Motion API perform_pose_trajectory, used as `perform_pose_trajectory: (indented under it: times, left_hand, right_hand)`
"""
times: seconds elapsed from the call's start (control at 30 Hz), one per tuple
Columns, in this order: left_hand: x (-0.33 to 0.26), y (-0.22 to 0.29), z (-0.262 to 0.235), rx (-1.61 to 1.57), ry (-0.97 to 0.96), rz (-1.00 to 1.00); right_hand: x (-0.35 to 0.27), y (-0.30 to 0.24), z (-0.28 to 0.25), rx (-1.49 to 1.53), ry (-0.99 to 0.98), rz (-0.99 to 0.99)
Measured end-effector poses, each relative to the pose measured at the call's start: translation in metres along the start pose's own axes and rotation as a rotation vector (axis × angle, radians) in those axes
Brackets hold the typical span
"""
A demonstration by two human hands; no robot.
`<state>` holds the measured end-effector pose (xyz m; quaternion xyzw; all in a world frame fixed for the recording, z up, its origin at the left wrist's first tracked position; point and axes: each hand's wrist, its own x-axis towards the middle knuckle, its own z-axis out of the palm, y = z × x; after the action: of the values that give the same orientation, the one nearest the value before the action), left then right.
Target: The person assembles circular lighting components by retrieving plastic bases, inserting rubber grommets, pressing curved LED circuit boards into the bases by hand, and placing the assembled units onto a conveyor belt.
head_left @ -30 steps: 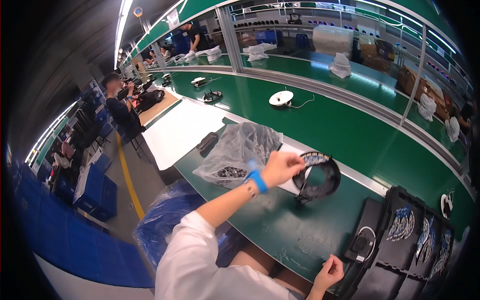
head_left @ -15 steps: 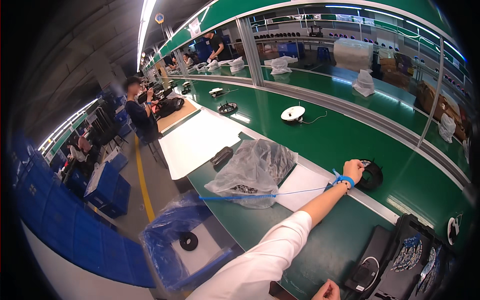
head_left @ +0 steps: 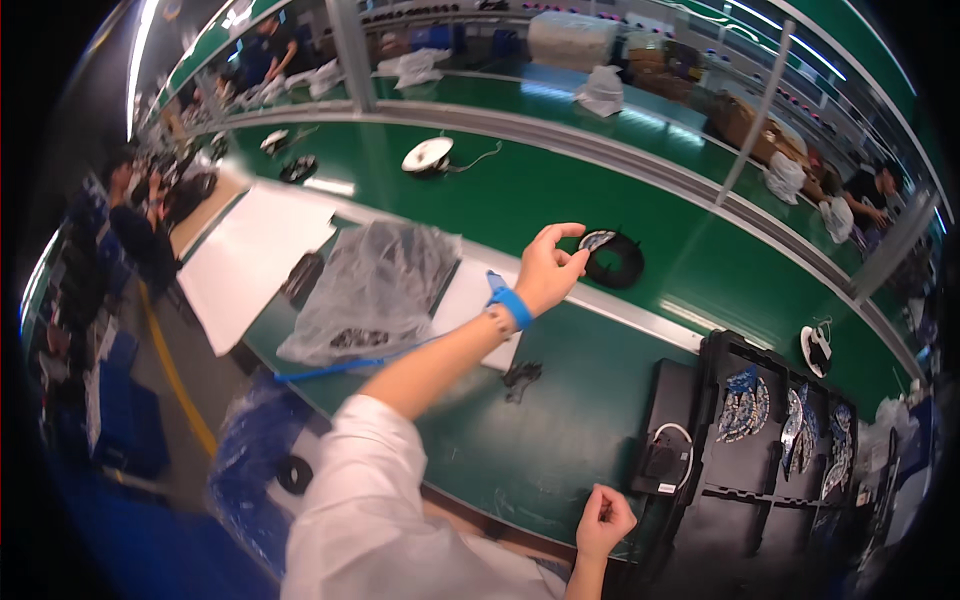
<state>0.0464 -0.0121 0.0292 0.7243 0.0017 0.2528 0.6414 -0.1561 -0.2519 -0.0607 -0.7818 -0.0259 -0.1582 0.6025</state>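
My left hand (head_left: pixel 552 268) reaches out beside a black ring-shaped part (head_left: pixel 618 266) lying on the green conveyor belt. Its thumb and forefinger are apart, with nothing visible between them. A curved, shiny strip (head_left: pixel 597 240) shows on the ring, next to my fingertips. Around my left wrist is a blue wristband (head_left: pixel 511 308) with a blue cord (head_left: pixel 335 369). At the near edge of the green worktable, my right hand (head_left: pixel 606 520) is closed with fingers curled; anything inside is hidden. Small dark parts (head_left: pixel 520 380) lie on the worktable (head_left: pixel 480 440) between the hands.
A clear plastic bag (head_left: pixel 385 285) and white sheets (head_left: pixel 255 255) lie left. A black tray (head_left: pixel 740 515) holds curved circuit boards (head_left: pixel 745 405); a black device with white cable (head_left: pixel 665 460) sits beside it. White round units (head_left: pixel 428 155) rest on the belt. A blue lined bin (head_left: pixel 245 470) stands lower left.
The view has swung right, so the scene sits further left. My left fingers have opened and drawn slightly back from the ring. My right hand has come further up into view.
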Motion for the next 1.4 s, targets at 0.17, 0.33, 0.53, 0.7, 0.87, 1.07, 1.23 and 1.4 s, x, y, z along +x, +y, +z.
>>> perform_pose_trajectory:
  times: [0.17,0.33,0.53,0.7,0.87,1.07,1.23,1.4]
  left_hand:
    - [-0.131,0.128,-0.138,0.370,0.087,0.529]
    - [-0.296,0.080,-0.298,0.546,0.898,0.081]
    - [-0.590,-0.113,-0.369,0.241,1.382,-0.865]
    - [-0.649,-0.206,-0.366,0.346,1.330,-1.307]
    - [-0.555,-0.211,-0.388,1.070,0.659,-1.310]
    - [-0.555,-0.263,-0.447,1.042,0.027,-1.548]
    - [-0.539,-0.256,-0.448,1.084,0.308,-1.725]
    - [-0.533,-0.284,-0.412,1.280,0.493,-1.673]
  right_hand:
    - [0.005,0.006,-0.006,0.024,-0.004,-0.002]
    - [0.009,0.019,-0.023,-0.126,-0.041,-0.059]
    - [-0.012,-0.020,0.012,-0.325,-0.344,-0.669]
    - [-0.062,-0.084,0.110,-0.439,-0.799,-0.806]
    - [-0.053,-0.068,0.148,-0.628,-0.883,-0.821]
    - [-0.053,-0.072,0.149,-0.666,-0.918,-0.874]
    - [-0.061,-0.073,0.152,-0.648,-0.903,-0.847]
    - [-0.067,-0.078,0.152,-0.677,-0.873,-0.844]
